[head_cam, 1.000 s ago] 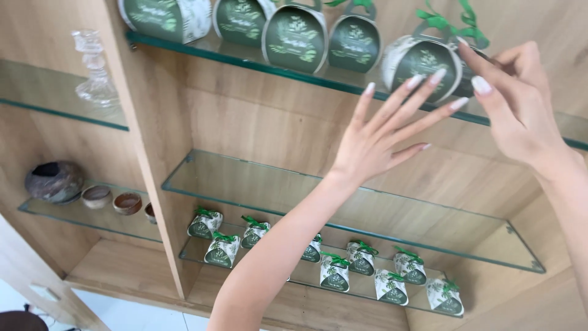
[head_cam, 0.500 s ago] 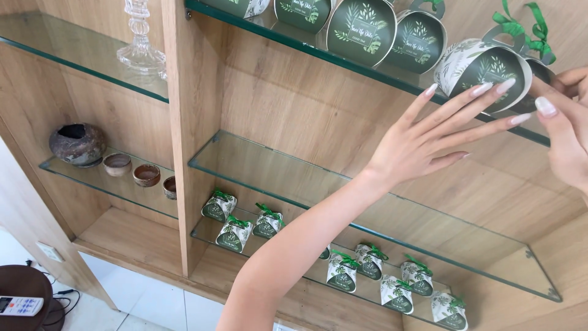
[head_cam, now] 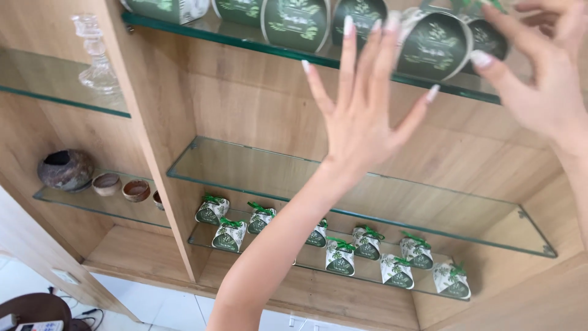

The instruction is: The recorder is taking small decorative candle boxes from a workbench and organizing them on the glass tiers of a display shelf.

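We see the left hand (head_cam: pixel 361 116) raised flat with fingers spread wide, grasping nothing, its fingertips (head_cam: pixel 348 26) reaching the front of the round green boxes on the top glass shelf (head_cam: pixel 202 34). The right hand (head_cam: pixel 545 79) at the far right pinches the box (head_cam: pixel 436 46) at the right end of that row, thumb below its rim and the other fingers over the top. Just left of it stand more green boxes (head_cam: pixel 293 21) in a line. The middle shelf (head_cam: pixel 257 168) lies below the hands. On the bottom shelf sit small green-and-white pouches (head_cam: pixel 343 254) with green bows. In the left compartment we see a glass candlestick (head_cam: pixel 95 55) above, and a dark pot (head_cam: pixel 66 168) beside small bowls (head_cam: pixel 122 187) lower down.
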